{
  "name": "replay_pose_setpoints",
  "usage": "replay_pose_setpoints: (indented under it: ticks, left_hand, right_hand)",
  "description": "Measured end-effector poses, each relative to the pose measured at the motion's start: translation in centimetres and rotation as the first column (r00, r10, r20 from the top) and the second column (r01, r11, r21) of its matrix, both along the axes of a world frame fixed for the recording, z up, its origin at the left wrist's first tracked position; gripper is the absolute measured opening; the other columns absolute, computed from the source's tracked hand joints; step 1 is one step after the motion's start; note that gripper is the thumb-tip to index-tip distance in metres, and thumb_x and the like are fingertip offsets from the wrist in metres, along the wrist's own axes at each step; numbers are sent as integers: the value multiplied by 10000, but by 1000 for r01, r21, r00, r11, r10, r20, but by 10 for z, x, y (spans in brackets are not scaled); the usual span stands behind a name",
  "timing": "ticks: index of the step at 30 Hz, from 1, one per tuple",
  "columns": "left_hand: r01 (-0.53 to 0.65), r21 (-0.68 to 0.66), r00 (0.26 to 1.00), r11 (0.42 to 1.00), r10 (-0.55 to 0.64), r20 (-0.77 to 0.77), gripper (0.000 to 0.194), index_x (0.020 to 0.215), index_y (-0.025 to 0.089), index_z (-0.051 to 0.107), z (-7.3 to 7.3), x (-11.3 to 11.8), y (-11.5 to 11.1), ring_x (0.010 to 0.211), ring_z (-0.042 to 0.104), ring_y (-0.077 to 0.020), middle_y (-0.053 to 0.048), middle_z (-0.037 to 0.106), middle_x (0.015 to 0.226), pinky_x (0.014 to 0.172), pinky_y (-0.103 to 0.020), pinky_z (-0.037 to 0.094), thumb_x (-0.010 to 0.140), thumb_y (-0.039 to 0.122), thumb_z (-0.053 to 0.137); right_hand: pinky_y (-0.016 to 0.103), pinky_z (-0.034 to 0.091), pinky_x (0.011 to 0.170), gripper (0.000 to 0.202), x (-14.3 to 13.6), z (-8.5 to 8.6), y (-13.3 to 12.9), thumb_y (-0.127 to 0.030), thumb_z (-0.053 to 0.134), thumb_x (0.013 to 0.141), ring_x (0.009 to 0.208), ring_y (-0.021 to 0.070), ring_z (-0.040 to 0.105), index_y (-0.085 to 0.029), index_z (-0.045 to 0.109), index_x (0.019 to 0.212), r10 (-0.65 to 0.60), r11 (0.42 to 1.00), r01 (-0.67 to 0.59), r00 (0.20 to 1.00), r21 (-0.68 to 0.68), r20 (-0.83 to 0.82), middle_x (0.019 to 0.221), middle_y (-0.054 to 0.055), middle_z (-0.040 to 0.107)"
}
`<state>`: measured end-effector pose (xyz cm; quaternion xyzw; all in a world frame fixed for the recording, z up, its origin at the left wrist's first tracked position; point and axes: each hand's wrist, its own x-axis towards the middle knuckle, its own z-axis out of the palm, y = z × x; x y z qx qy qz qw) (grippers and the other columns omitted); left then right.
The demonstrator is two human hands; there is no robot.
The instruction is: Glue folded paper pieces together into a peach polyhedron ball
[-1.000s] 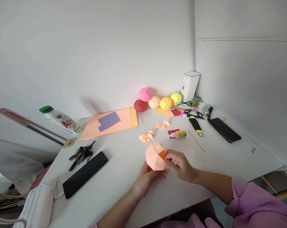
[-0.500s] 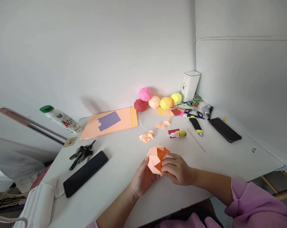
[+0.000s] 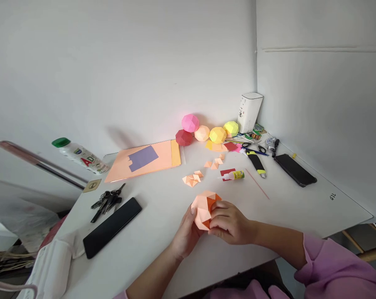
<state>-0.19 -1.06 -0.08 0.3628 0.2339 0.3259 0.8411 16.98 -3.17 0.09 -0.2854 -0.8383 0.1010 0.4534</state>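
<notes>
A faceted peach paper ball (image 3: 202, 211) with an opening on its right side is held between both hands near the table's front. My left hand (image 3: 187, 234) is wrapped round its lower left, thumb against the side. The fingers of my right hand (image 3: 228, 223) are bent at the opening's edge, gripping the paper; the fingertips are partly hidden inside. Behind the ball lie small folded peach pieces (image 3: 192, 179) and more of them (image 3: 215, 162). A glue bottle (image 3: 236, 175) rests on a dark red paper piece (image 3: 224, 172).
Finished paper balls (image 3: 218, 135) stand along the wall. Peach sheets (image 3: 117, 166), keys (image 3: 108, 200) and a black phone (image 3: 112, 228) are on the left. A yellow-black cutter (image 3: 255, 162), scissors (image 3: 261, 149), a thin stick (image 3: 256, 183) and another phone (image 3: 295, 169) lie on the right.
The peach ball has turned slightly and shifted a little left in my hands, so less of its opening shows. My right fingers have moved slightly with it.
</notes>
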Motion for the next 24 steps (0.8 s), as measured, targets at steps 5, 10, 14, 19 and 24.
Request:
replay_pose_setpoints:
  ticks: [5, 10, 14, 19, 24]
  left_hand:
    - [-55, 46, 998, 997, 57, -38, 518, 1310, 188, 488, -5, -1, 0, 1127, 542, -325, -148, 571, 1266, 803, -380, 488, 903, 507, 464]
    - [-51, 80, 996, 995, 57, -74, 517, 1304, 184, 482, -8, -2, -1, 1123, 550, -332, -160, 597, 1216, 854, -420, 479, 891, 495, 498]
    - [-61, 77, 991, 995, 70, -113, 504, 1268, 188, 506, -7, -1, -1, 1122, 551, -334, -154, 595, 1215, 862, -424, 480, 870, 497, 534]
    - [13, 80, 991, 997, -2, -131, 477, 1281, 199, 495, -5, -2, -1, 1150, 529, -344, -159, 550, 1281, 853, -430, 484, 895, 479, 495]
    - [45, 52, 996, 998, -41, -78, 542, 1344, 218, 436, -5, -3, -2, 1171, 513, -354, -167, 518, 1322, 843, -435, 487, 886, 502, 495]
  right_hand:
    - [321, 440, 723, 271, 0, 9, -1, -419, 516, 896, 744, 172, 498, -167, 574, 815, 44, 945, -85, 990, -316, -135, 750, 43, 588]
    - [262, 406, 638, 278, 4, 13, -2, -427, 572, 863, 691, 132, 457, -156, 577, 800, -70, 706, -145, 960, -693, -272, 749, 8, 523]
    - [233, 337, 563, 281, 6, 9, -3, -413, 592, 854, 612, 101, 388, -152, 564, 753, -98, 577, -212, 941, -789, -324, 676, -25, 459]
    - [237, 336, 569, 306, 6, 7, -1, -435, 611, 842, 630, 103, 418, -146, 556, 760, -81, 486, -325, 907, -811, -412, 691, -18, 467]
    - [233, 334, 560, 301, 6, 7, -2, -418, 645, 821, 612, 96, 404, -153, 532, 733, -52, 501, -332, 910, -799, -411, 665, -30, 453]
